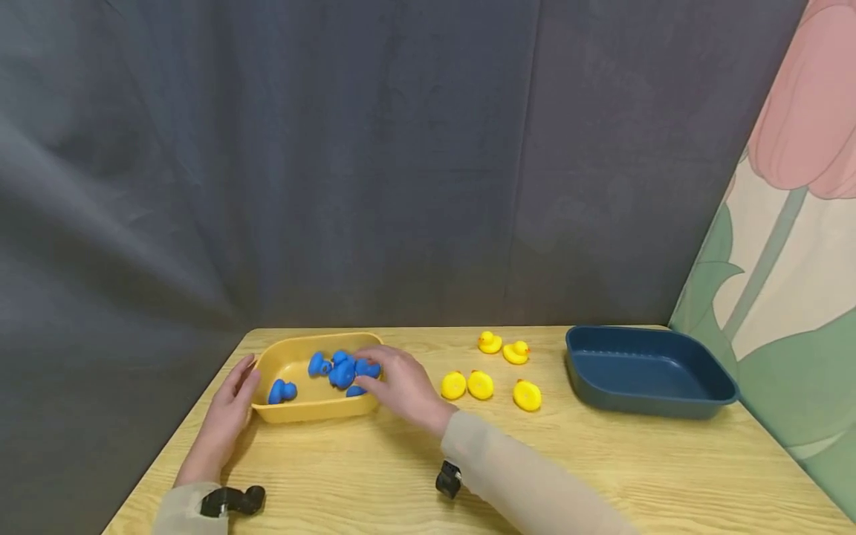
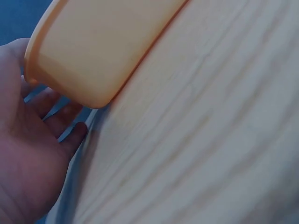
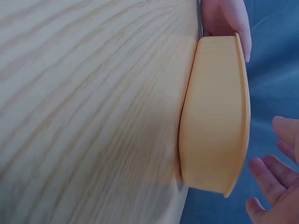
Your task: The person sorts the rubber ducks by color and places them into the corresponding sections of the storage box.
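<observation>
A yellow bin (image 1: 317, 410) holds several small blue rubber ducks (image 1: 343, 371), most grouped toward its right half and one lying near the left end. My left hand (image 1: 230, 409) rests against the bin's left end, its fingers extended along the outside, as the left wrist view also shows. Over the bin's right end reaches my right hand (image 1: 401, 383), fingertips right at the blue ducks. In the right wrist view its fingers (image 3: 268, 179) are spread beside the rim, and no duck shows between them.
Several yellow rubber ducks (image 1: 481, 385) lie on the wooden table (image 1: 374, 475) right of the bin, some upright and others showing their flat bases. A dark blue bin (image 1: 649, 405) stands at the right. Behind the table hangs a dark grey curtain (image 1: 401, 163).
</observation>
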Tool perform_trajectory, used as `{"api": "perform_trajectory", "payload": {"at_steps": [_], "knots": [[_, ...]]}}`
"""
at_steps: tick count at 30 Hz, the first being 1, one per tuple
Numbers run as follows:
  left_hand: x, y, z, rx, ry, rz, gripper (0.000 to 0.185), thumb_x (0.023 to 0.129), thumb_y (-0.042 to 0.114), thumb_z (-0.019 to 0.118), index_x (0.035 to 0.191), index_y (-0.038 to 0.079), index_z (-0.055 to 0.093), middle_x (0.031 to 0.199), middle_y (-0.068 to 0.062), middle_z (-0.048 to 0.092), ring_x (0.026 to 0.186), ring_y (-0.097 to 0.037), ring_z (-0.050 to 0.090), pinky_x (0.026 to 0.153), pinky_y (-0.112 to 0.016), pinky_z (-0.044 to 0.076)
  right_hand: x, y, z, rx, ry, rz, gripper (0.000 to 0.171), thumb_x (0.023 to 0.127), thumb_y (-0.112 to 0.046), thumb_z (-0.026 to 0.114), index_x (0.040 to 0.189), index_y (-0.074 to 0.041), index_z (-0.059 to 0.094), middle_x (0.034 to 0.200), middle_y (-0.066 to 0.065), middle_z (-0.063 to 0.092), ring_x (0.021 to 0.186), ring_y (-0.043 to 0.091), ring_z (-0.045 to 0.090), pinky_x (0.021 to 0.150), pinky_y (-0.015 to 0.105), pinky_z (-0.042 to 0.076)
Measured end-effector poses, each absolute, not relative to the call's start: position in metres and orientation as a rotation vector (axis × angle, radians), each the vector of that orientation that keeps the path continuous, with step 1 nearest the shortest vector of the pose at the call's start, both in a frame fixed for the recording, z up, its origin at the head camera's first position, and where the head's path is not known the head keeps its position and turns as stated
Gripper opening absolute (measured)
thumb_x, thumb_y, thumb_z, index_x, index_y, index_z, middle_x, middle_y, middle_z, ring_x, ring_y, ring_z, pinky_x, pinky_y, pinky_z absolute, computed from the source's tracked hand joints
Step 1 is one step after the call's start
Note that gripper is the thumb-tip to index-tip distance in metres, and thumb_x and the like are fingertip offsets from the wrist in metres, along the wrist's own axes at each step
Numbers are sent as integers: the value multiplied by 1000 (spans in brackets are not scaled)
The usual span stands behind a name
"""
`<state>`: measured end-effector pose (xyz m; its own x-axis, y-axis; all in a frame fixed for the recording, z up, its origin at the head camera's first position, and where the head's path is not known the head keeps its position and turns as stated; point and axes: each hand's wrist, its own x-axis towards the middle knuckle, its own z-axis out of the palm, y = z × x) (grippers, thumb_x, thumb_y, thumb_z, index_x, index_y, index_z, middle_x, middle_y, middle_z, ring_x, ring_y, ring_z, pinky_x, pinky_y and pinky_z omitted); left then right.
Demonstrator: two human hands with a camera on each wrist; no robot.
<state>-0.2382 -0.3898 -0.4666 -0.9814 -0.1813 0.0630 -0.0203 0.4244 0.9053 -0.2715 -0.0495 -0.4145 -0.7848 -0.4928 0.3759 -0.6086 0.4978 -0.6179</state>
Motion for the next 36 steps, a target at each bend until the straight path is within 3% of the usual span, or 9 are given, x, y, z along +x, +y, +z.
{"api": "perform_trajectory", "payload": {"at_steps": [7,15,22,29,36], "knots": [[-237,-384,-455,140,-2540,-1477,77,120,49,42,179,11,11,182,-22,18,166,-46,18,132,-63,19,-268,-31,-406,918,-2609,1104,49,107,-29,78,152,-15,68,156,3,64,145,27,58,122,48,47],[-240,-379,-444,157,-2636,-1260,80,118,54,44,178,10,16,179,-28,19,163,-55,15,129,-74,18,-267,-11,-403,896,-2595,1070,53,107,-31,78,156,-16,65,158,3,62,147,27,57,122,49,46],[-237,-368,-438,21,-2597,-998,71,119,45,49,171,-1,33,172,-35,31,158,-59,25,126,-76,23,-262,7,-403,872,-2614,1023,54,107,-32,77,158,-15,63,160,4,61,148,28,56,123,51,45],[-239,-349,-430,-93,-2534,-783,62,117,38,55,163,-3,46,166,-33,44,154,-58,33,122,-77,25,-261,26,-403,844,-2611,975,57,107,-32,78,159,-14,62,161,7,59,149,32,55,124,55,44],[-237,-330,-422,-140,-2513,-704,59,115,33,61,161,-1,49,165,-30,47,155,-58,31,122,-79,20,-255,46,-405,870,-2584,895,59,106,-31,79,159,-13,61,163,11,57,151,37,52,124,60,42]]}}
